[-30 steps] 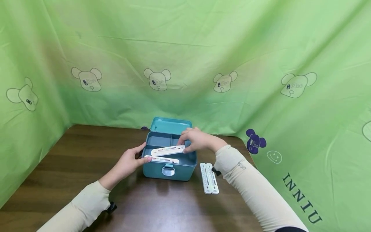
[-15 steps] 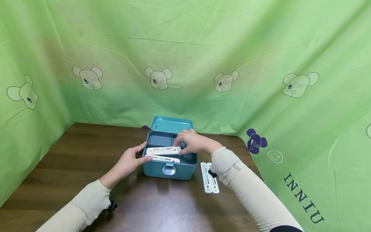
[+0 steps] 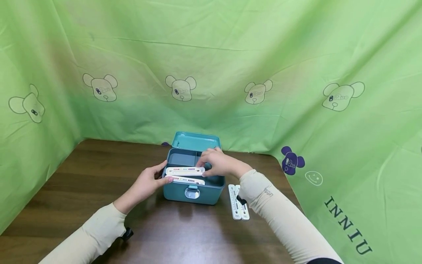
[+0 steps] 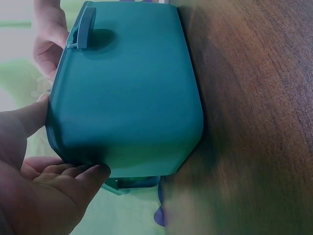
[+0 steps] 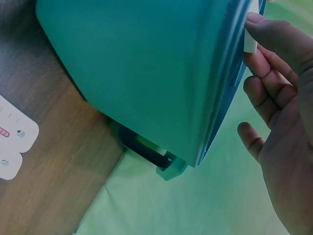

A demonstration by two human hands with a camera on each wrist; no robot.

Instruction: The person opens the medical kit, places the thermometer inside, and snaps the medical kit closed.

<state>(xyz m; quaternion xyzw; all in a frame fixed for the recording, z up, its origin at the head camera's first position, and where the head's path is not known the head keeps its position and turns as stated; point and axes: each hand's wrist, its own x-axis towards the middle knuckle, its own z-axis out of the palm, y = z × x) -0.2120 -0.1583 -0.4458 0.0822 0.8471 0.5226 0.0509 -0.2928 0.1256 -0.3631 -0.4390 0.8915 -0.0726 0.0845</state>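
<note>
A blue-green storage box (image 3: 211, 196) stands on the table with its lid (image 3: 196, 140) raised at the back. My right hand (image 3: 220, 163) pinches the right end of a white thermometer (image 3: 184, 171), a flat strip lying crosswise over the box's front compartment. A second white thermometer (image 3: 189, 180) sits inside along the front wall. At the front left corner, my left hand (image 3: 146, 185) grips the box, thumb over the rim by the second thermometer. The left wrist view shows its fingers (image 4: 93, 176) against the side wall. In the right wrist view only the held thermometer's end (image 5: 251, 43) shows.
Two more white thermometers (image 3: 234, 205) lie side by side on the wooden table (image 3: 184, 238), right of the box and partly under the right sleeve. A divider splits the box's rear section. Green printed cloth (image 3: 211, 117) hangs behind and at both sides.
My right hand has moved slightly left and down with its thermometer, which has turned from slanted to nearly level, parallel to the front wall. My left hand keeps its hold.
</note>
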